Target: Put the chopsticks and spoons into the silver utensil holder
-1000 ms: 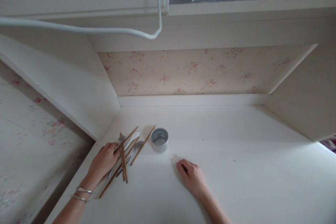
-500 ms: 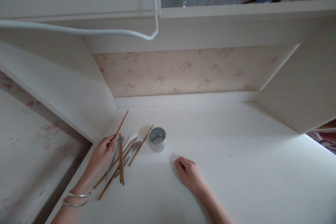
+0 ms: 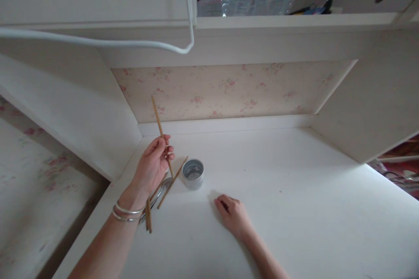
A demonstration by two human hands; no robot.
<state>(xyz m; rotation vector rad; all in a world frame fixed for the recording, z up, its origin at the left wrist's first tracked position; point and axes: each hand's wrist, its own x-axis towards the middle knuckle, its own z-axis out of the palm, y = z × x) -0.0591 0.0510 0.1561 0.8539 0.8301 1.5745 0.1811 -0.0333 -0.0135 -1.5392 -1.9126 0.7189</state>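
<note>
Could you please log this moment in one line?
left hand: holds thin brown wooden chopstick; right hand: rests on white tabletop; round silver metal canister: upright

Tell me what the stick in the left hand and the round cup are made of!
The stick looks like wood or bamboo: tan-brown, fairly matte. The cup seems metal, softly shiny: silver-grey with little holes, though plastic is possible.

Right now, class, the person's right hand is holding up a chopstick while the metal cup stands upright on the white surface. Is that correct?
Only the hand is wrong: the head view shows the left hand holding up a chopstick while the metal cup stands upright on the white surface.
</note>
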